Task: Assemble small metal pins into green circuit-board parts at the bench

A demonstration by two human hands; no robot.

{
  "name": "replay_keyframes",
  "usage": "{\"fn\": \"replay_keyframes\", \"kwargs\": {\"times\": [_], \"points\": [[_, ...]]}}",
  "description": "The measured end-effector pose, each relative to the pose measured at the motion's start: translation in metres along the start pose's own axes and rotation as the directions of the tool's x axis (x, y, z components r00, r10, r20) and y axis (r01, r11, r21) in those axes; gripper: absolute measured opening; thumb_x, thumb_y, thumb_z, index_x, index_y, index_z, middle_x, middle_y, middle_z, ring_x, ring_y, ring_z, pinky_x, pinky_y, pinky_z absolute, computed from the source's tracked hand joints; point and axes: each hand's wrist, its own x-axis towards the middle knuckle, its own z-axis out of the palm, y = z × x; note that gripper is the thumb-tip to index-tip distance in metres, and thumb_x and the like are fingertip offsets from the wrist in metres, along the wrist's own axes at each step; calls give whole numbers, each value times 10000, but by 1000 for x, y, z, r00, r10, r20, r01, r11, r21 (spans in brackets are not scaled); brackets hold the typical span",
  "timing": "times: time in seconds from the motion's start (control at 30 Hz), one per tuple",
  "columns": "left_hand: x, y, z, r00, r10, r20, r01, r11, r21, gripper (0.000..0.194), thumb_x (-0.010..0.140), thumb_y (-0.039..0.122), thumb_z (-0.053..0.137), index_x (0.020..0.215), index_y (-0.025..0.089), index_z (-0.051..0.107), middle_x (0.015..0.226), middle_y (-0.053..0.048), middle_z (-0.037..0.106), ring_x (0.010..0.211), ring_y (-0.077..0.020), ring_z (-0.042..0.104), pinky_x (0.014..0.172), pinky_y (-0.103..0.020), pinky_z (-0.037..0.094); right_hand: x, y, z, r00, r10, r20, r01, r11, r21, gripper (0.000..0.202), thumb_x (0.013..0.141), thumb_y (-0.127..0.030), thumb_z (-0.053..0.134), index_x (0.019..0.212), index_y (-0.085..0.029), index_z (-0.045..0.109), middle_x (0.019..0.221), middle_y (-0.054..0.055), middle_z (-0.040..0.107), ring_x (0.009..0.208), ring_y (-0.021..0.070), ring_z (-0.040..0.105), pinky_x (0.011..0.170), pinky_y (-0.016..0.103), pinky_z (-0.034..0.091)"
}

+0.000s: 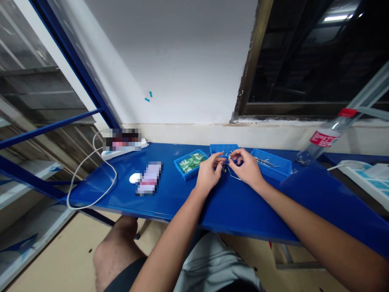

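Both of my hands meet over the middle of a blue table (179, 198), close in front of a small blue bin (223, 148). The fingers of my left hand (210, 172) are pinched on something too small to make out. My right hand (245, 167) pinches a small shiny metal piece (231, 153). Below the fingers a thin metal rod (235, 177) and a few small metal parts lie on the table. Left of my hands, a blue tray (189, 175) holds green packets (192, 161). At the right, another blue bin (281, 167) contains long metal pieces (265, 162).
A phone (149, 178) and a white round object (135, 178) lie at the left, near a power strip (124, 151) with a looping white cable (69, 190). A plastic bottle (325, 138) leans at the right, beside a white and blue rack (364, 180).
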Motion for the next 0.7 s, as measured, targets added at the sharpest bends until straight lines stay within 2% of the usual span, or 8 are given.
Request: {"fn": "replay_keyframes", "kwargs": {"times": [0.07, 0.2, 0.4, 0.6, 0.7], "points": [[0, 1, 0, 1000, 6, -7, -6, 999, 32, 383, 995, 105, 571, 1356, 215, 636, 1164, -79, 806, 1078, -212, 786, 971, -338, 635, 5, 6, -4, 994, -102, -29, 96, 982, -165, 97, 913, -242, 631, 1008, -239, 650, 962, 81, 714, 875, 263, 652, 843, 435, 561], [-1, 5, -2, 999, 6, -46, -3, 998, 68, 335, 1013, 156, 582, 1336, 214, 648, 1143, -78, 807, 1049, -219, 787, 954, -345, 638, 10, 12, -9, 977, -208, 48, 211, 905, -369, 186, 969, -220, 577, 1101, -232, 707, 1041, 132, 736, 1066, 359, 597, 977, 551, 498], [0, 8, -3, 995, 11, -103, -2, 996, 89, 297, 1031, 212, 578, 1318, 200, 656, 1121, -80, 805, 1022, -219, 784, 922, -340, 640, 5, 7, -7, 948, -256, 192, 307, 894, -326, 301, 1031, -259, 524, 1257, -236, 722, 1137, 133, 725, 1087, 347, 593, 998, 540, 510], [0, 7, -3, 992, 17, -121, -9, 997, 71, 300, 1032, 200, 566, 1318, 197, 658, 1124, -87, 798, 1050, -222, 776, 943, -341, 634, 5, 5, -6, 945, -252, 207, 305, 909, -285, 260, 1017, -251, 545, 1166, -249, 757, 1129, 138, 718, 1110, 357, 598, 997, 552, 519], [-1, 7, -4, 991, 21, -131, -11, 997, 75, 312, 1030, 193, 553, 1325, 198, 654, 1131, -87, 795, 1062, -223, 772, 958, -348, 631, 1, 2, -6, 922, -255, 292, 325, 919, -223, 209, 1011, -263, 571, 1129, -263, 744, 1090, 110, 721, 1067, 324, 634, 997, 512, 528]]}}
